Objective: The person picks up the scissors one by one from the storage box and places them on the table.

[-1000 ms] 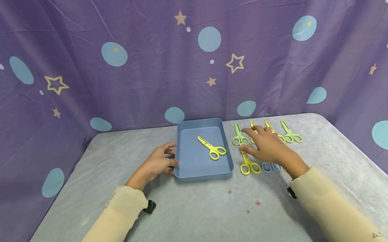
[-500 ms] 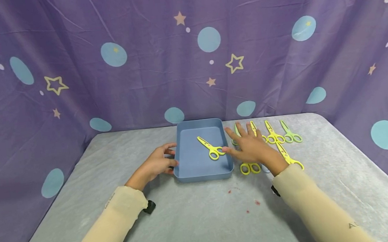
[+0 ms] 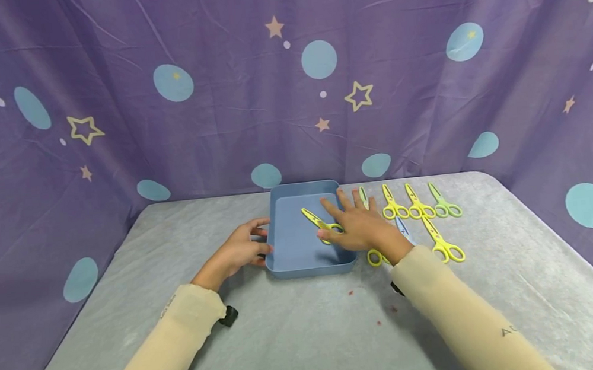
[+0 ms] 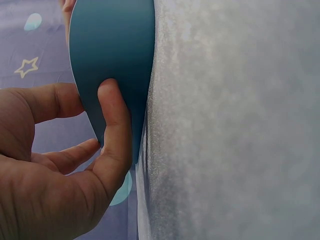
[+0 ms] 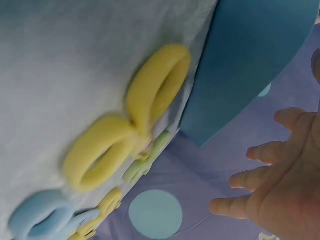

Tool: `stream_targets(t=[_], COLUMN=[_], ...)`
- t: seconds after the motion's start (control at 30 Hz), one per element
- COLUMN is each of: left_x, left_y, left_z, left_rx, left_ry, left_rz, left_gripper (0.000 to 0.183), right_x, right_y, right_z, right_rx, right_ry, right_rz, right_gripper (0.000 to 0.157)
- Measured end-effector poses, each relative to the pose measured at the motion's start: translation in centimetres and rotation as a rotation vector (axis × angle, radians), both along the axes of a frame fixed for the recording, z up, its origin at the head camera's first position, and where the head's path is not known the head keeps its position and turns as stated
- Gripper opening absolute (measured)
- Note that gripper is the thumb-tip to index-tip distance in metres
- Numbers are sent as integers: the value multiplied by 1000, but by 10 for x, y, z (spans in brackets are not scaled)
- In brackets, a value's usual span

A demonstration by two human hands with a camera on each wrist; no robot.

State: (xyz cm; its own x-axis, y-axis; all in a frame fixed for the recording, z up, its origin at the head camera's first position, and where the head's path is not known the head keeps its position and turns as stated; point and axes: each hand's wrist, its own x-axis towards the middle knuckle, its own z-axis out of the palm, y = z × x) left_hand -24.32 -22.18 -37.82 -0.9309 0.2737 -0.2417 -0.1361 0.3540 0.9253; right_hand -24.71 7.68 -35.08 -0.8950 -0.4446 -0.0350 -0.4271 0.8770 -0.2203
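At the left side of a blue tray (image 3: 314, 271), my left hand (image 3: 241, 249) rests its bent fingers against the wall and rim. The left wrist view shows one fingertip (image 4: 111, 90) flat on the outer wall (image 4: 112, 45). My right hand (image 3: 362, 226), fingers spread and holding nothing, hovers above the tray's right rim. Yellow scissors (image 3: 312, 217) lie in the tray, their handles partly hidden by that hand. In the right wrist view, the palm (image 5: 292, 192) stands apart from the yellow scissors (image 5: 100, 152) on the table.
Right of the tray lie green scissors (image 3: 442, 202), yellow scissors (image 3: 394, 204), more yellow scissors (image 3: 443, 243) and blue scissors (image 3: 404, 229), several in all, some partly covered by the right hand. A purple patterned curtain (image 3: 217, 139) hangs behind the grey table (image 3: 311, 338).
My right hand has moved left from over the scissors to above the tray's right edge, its fingers spreading wider. The left hand, tray and scissors have stayed in place.
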Motion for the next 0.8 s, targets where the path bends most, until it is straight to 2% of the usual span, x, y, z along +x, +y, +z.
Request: stream_targets(t=[0.33, 0.8], left_x=[-1, 0], left_y=[1, 1], left_z=[1, 2], left_rx=[-1, -10], left_ry=[1, -5], left_rz=[13, 7], left_gripper=[79, 78], right_x=[-5, -17], right_y=[-29, -56], right_z=[1, -12], right_rx=[63, 106], right_ry=[-25, -79], right_rz=[17, 16], right_gripper=[85, 80])
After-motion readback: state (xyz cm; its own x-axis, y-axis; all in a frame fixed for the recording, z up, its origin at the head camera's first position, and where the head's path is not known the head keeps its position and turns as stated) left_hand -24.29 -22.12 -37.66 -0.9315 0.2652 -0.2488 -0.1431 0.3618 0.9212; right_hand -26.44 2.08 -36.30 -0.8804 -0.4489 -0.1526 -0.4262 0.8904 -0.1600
